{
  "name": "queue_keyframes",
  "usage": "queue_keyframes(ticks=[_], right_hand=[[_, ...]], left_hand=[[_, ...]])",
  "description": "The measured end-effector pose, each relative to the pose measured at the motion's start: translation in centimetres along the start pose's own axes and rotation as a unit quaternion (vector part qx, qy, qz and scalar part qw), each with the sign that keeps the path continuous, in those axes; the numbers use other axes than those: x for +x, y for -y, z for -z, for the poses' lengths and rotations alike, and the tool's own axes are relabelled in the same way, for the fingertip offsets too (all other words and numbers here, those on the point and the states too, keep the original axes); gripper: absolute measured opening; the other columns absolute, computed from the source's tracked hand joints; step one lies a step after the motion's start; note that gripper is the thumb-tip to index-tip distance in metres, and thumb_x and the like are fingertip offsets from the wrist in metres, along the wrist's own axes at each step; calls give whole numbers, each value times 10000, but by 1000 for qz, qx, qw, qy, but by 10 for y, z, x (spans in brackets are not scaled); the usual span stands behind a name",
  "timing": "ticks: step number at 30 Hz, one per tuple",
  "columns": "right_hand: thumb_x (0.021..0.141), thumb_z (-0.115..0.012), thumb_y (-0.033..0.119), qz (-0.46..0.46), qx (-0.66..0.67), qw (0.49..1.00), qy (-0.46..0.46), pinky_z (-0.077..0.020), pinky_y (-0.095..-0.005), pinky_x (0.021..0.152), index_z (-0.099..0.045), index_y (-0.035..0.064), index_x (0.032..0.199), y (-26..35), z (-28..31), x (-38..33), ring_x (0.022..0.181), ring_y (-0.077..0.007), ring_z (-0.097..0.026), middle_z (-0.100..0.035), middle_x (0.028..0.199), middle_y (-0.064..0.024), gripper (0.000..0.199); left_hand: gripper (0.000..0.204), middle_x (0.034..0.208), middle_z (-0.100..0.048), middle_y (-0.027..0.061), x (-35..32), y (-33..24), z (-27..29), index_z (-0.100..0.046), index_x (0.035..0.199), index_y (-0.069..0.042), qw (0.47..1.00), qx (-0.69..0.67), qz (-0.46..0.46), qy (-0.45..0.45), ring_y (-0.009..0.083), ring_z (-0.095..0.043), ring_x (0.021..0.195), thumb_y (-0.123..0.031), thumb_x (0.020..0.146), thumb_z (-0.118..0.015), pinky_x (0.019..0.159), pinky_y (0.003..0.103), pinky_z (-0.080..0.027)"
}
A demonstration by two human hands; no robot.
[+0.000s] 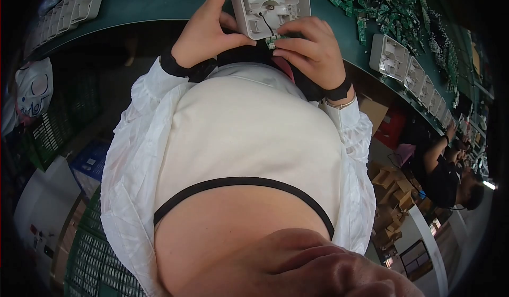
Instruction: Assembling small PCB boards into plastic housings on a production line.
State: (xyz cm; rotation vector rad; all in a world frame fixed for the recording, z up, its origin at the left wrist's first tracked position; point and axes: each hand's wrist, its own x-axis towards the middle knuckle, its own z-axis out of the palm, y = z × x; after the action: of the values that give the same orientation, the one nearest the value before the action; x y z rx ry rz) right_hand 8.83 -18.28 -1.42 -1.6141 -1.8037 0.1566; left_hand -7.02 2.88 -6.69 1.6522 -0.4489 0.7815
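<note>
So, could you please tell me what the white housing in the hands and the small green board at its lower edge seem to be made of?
The white housing looks like moulded plastic, matt: rounded corners and ribbed inner walls suggest it. The small green board, pinched by the right hand, looks like a printed circuit board, probably fibreglass laminate; its detail is too small to tell. The left hand steadies the housing.

white housing (270,5), green bench (159,0)

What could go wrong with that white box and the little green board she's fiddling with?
The thin black wire might snag or pull loose, since the right hand pinches the small green board at its end. The white housing, gripped by the left hand over the green bench edge, could slip.
</note>
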Motion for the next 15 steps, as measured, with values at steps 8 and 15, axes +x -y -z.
queue_keyframes(ticks=[8,15], right_hand=[[832,-802,172,-64,31,996,-48,-462,-404,850,-741,81,934,-2,-20,3,978,-305,-660,-730,1045,-60,150],[830,-774,114,-76,-26,996,-35,-490,-401,812,-700,78,948,7,-18,15,932,-273,-677,-723,1005,-54,143]], left_hand=[[1061,1428,-529,188,9,-39,-4,-311,1575,-121,912,79,402,-37,267,-728,987,-68,707,-918,808,353,-596],[1102,1397,-547,164,10,-38,2,-268,1584,-113,908,46,414,-39,183,-736,798,5,691,-904,689,289,-590]])
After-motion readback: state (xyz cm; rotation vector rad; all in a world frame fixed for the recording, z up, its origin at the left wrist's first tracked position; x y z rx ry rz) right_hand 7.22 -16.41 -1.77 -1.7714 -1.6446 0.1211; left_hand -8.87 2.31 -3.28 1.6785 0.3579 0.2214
